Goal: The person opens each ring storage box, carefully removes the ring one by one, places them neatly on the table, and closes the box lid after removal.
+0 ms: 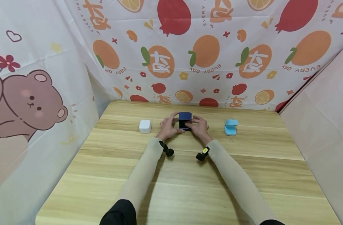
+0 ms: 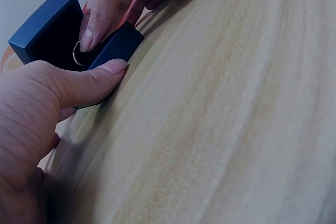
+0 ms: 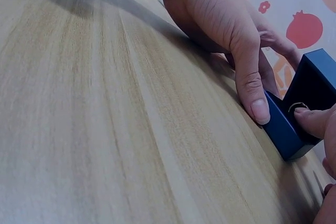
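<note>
A dark blue ring box (image 1: 185, 116) stands on the table with its lid raised and its dark inside toward me. My left hand (image 1: 168, 127) grips it from the left, the thumb along the front of the base and a finger up by the lid. From the right, my right hand (image 1: 199, 127) reaches into the box. Its fingertips pinch a thin gold-coloured ring (image 2: 74, 54) at the box's insert, seen in the left wrist view. The fingers partly hide the ring and the slot below it.
To the left sits a closed white box (image 1: 145, 126) with rounded corners. On the right a light blue ring box (image 1: 231, 128) stands with its lid up, and a small ring (image 1: 231, 139) lies just in front of it. A printed cloth (image 1: 188, 78) hangs behind the table.
</note>
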A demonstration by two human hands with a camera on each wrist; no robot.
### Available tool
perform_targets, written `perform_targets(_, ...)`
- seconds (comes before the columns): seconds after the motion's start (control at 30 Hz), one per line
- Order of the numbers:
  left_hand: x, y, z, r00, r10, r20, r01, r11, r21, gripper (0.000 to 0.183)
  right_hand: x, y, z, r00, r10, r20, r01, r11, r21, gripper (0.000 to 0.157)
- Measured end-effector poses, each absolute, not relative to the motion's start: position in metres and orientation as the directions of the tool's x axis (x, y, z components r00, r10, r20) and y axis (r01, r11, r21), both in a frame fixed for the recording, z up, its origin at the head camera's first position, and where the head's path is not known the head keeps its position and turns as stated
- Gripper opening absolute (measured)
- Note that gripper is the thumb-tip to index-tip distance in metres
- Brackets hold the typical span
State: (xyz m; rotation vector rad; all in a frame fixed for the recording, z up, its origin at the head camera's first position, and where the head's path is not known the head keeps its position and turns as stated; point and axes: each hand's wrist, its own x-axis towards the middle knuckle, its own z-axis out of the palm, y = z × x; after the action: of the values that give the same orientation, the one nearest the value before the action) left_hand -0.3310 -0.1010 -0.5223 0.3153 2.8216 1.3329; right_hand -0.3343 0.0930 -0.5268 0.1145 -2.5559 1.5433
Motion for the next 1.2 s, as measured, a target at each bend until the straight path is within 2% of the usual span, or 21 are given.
perform_targets(0.37, -0.3322, -0.1009, -0.5222, -0.981, 0.177, 0.076, 0.172, 0.627, 0.760, 0.100, -0.3362, 0.0927, -0.5247, -0.995, 0.005, 0.104, -0.090, 0.456, -0.885, 0.029)
perform_targets(1.2, -0.3328, -0.1005, -0.5247, -0.979, 0.184, 0.092, 0.188, 0.624, 0.759, 0.099, -0.3373, 0.0926, -0.5252, -0.995, 0.026, 0.097, -0.074, 0.465, -0.882, 0.030)
